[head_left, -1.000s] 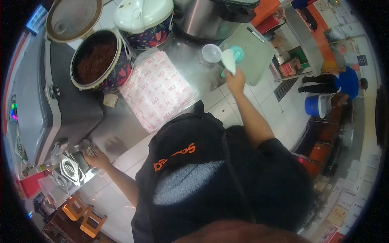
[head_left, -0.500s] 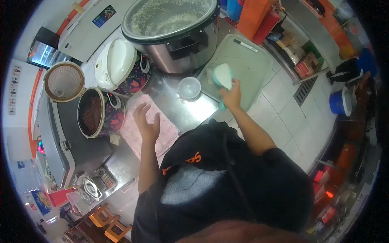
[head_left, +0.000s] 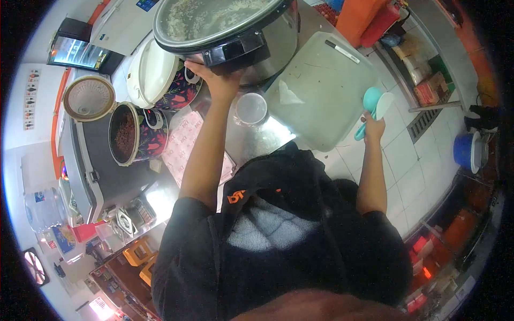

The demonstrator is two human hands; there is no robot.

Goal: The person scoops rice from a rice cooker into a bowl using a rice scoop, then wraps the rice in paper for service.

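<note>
Left hand (head_left: pixel 222 85) touched the rice cooker (head_left: pixel 281 53) on the table (head_left: pixel 274 128) below its handle (head_left: pixel 233 52), grip unclear; right hand (head_left: pixel 373 128) held scoop (head_left: pixel 371 98) plus paddle (head_left: pixel 383 106), so steady left support likely mattered.

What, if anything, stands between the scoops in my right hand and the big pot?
Just the flat tray lies between the scoops and the pot; nothing visible stands up from it to block the way.

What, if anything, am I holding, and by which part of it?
Your right hand grips a turquoise scoop and a white paddle by their handles. Your left hand is at the big cooker, below its black handle; I can't tell whether it grips.
</note>
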